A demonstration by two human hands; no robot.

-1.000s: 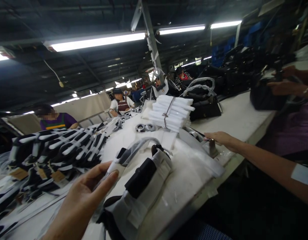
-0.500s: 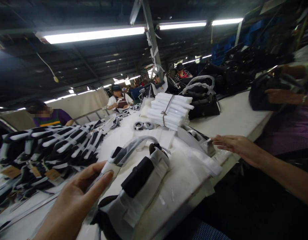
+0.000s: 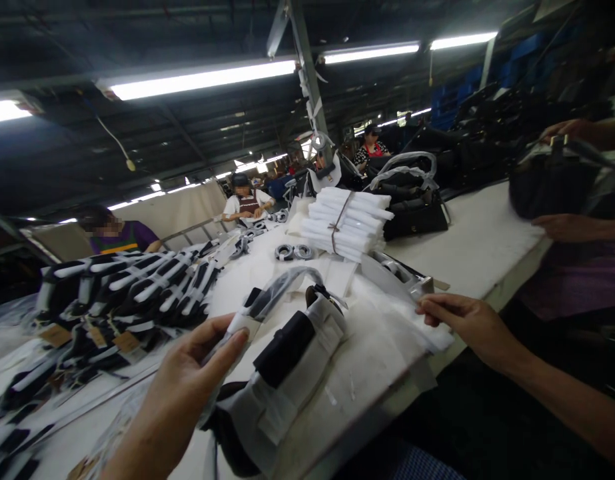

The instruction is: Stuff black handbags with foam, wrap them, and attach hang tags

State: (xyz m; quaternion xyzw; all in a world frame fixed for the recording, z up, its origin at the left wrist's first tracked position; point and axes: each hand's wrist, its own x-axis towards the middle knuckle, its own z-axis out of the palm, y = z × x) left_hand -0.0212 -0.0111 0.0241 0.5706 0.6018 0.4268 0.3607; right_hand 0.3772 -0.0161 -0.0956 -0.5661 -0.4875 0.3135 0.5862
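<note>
My left hand grips the wrapped handle of a handbag, thumb over a white wrap on it. The handbag lies tilted on the table, with pale wrapping on its body and a black panel across the middle. Clear film covers part of the handle. My right hand is closed in a pinch at the near end of a grey tape dispenser. Whatever lies between those fingertips is too small to make out.
A tied stack of white padding stands behind the dispenser, beside a black handbag. Wrapped straps with tags pile up at left. Two rolls lie mid-table. At right, a co-worker's hands handle a dark bag; other people sit farther back.
My right hand's fingers, stretched out before, have closed into a pinch at the dispenser's end. My left hand keeps its hold on the handle. The view has shifted slightly.
</note>
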